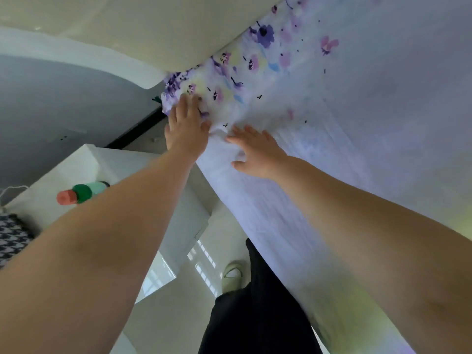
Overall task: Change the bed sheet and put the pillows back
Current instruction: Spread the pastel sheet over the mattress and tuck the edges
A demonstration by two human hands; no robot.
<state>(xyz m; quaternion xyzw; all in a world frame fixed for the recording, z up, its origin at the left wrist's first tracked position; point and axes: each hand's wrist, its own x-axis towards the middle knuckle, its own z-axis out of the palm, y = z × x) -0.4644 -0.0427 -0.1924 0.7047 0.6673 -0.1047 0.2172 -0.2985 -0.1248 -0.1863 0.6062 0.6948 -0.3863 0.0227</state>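
The floral bed sheet [319, 103] is spread beneath and beyond both hands, its corner lying under the left hand. The cream headboard [158, 29] is seen just past the left hand's fingertips. A white bedside cabinet [84, 169] is found below the left forearm, with a green-and-red bottle [79, 194] lying on it. The left hand [185, 125] is pressed flat, fingers extended, on the corner. The right hand [255, 152] is rested beside it, fingers spread and straight.
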